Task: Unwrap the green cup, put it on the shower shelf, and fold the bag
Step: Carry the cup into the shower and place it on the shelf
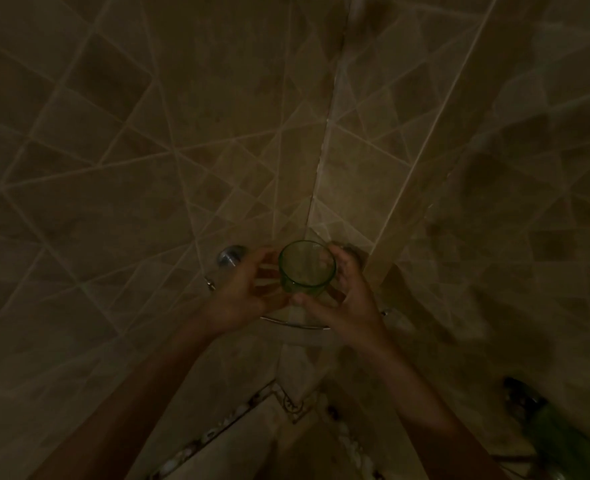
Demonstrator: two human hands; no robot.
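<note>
The scene is a dim shower corner where two tiled walls (217,150) meet. The green cup (306,265) is in the middle, upright, with its open mouth toward the camera, and it is bare, with no wrapping on it. It is over the corner shower shelf (295,325), of which only the curved metal front rail shows clearly below the hands. The light is too weak to tell if the bottom of the cup touches the shelf or is just above it.

The left hand (243,292) is on the left side of the cup, with the fingers spread and bent toward the glass. The right hand (343,301) is on the right side, the fingers curved around the cup and the thumb reaching below it. Each grip is wide apart and cups the glass loosely; whether the fingertips really press on it I cannot tell.

A round chrome fitting (231,255) is on the left wall, just beside the left hand. In the lower right corner a dark green object (560,441) is visible, but it is blurred. A decorated tile border (217,431) runs along the bottom.
</note>
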